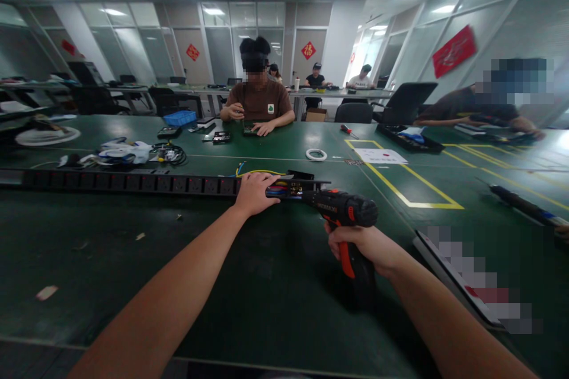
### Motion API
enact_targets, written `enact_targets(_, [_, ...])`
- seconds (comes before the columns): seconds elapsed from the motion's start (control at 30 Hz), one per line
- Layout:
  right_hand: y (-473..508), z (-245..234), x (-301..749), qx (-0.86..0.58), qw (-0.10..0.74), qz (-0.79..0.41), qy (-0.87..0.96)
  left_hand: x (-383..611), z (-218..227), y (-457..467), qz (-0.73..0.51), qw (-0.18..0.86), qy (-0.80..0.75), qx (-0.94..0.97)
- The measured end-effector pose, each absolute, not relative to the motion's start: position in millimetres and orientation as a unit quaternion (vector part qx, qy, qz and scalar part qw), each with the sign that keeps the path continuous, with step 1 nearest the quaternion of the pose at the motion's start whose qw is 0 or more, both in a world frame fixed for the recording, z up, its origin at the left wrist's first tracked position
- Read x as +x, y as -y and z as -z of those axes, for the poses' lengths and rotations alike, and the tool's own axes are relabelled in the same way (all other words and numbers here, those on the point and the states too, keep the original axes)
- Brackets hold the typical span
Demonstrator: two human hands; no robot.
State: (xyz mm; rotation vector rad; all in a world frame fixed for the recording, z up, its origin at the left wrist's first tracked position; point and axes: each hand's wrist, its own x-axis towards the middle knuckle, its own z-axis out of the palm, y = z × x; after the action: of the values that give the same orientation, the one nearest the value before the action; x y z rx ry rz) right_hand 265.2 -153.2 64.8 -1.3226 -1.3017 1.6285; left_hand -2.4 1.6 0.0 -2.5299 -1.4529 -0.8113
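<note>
A long black power strip [146, 185] with a row of sockets lies across the green table. My left hand [258, 192] is wrapped over the strip near its right end, fingers on top. Beside those fingers the strip's end is uncovered, and coloured wires [276, 189] and brass-coloured terminals [296, 188] show inside. My right hand [355, 243] grips a black and orange cordless drill [347, 208] by its handle. The drill's nose points left at the terminals; its tip is too small to tell whether it touches. Yellow and blue wires [249, 172] stick out behind the strip.
Beyond the strip are a white tape roll [316, 155], a screwdriver [346, 129], a paper sheet [381, 156] and a black tray [411, 137]. Bundled cables [169, 153] lie at left. A flat panel [462, 284] lies near my right forearm. Co-workers sit opposite and at right.
</note>
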Motion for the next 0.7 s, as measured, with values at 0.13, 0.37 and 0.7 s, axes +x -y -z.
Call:
enact_targets(0.13, [152.0, -61.9, 266.6, -0.511, 0.325, -0.618, 0.501, -2.7, 1.0, -2.6, 0.27, 0.062, 0.474, -0.836])
enact_targets(0.37, [151.5, -60.8, 267.3, -0.508, 0.324, -0.619, 0.504, -2.2, 0.2, -2.4, 0.266, 0.056, 0.48, -0.834])
enact_targets(0.7, [153.3, -62.1, 266.7, -0.502, 0.33, -0.623, 0.501, -2.5, 0.8, -2.4, 0.273, 0.054, 0.476, -0.834])
